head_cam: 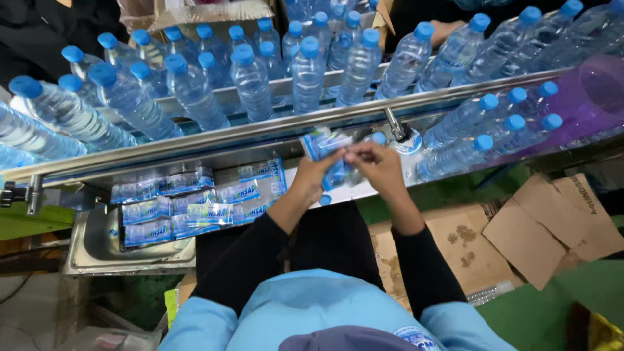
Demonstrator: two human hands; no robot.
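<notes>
Hands pinching a label sleeve

Our left hand (316,174) and right hand (377,166) pinch a thin, glossy blue-and-white plastic label sleeve (328,144).

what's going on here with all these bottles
A person in a light blue top with black sleeves stands at a metal conveyor crowded with clear, blue-capped water bottles. The left hand and right hand together pinch a blue label sleeve beside one bottle. Stacks of similar labels lie in a steel tray alongside.
</notes>
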